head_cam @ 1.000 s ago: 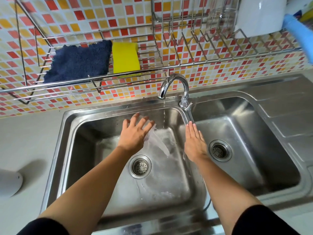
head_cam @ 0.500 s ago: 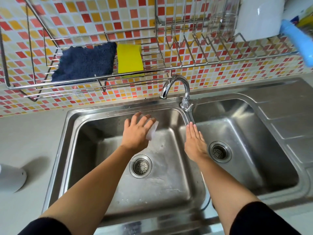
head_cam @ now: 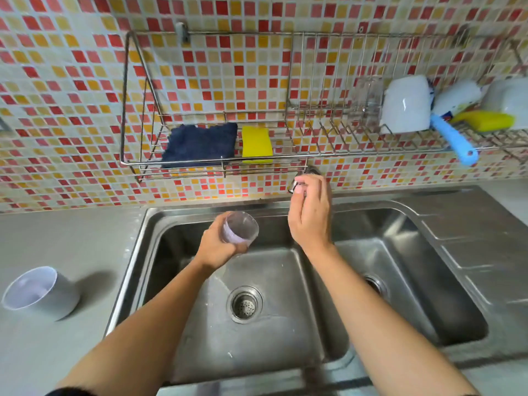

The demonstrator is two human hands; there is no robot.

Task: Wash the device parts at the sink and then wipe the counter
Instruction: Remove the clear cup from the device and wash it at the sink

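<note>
My left hand (head_cam: 218, 247) holds a clear plastic cup-shaped device part (head_cam: 240, 230) above the left basin of the steel double sink (head_cam: 137, 252), its opening turned toward me. My right hand (head_cam: 310, 215) is raised in front of the faucet (head_cam: 294, 186) and curled around its spout; only the spout tip and a bit of the arch show. No water runs. A white round device part (head_cam: 43, 292) lies tilted on the grey counter (head_cam: 57, 241) at the left. A dark blue cloth (head_cam: 200, 145) and a yellow sponge (head_cam: 256, 144) sit in the wall rack (head_cam: 134, 110).
The left basin has a drain strainer (head_cam: 245, 303); the right basin's drain (head_cam: 375, 285) is partly hidden by my right forearm. On the right rack section stand a white cup (head_cam: 405, 104), a blue-handled brush (head_cam: 454, 141), another yellow sponge (head_cam: 485, 120) and a clear glass (head_cam: 368, 101).
My left hand lifted the clear part from low in the left basin. My right hand rose from the divider between the basins to the faucet spout. The view tilted upward.
</note>
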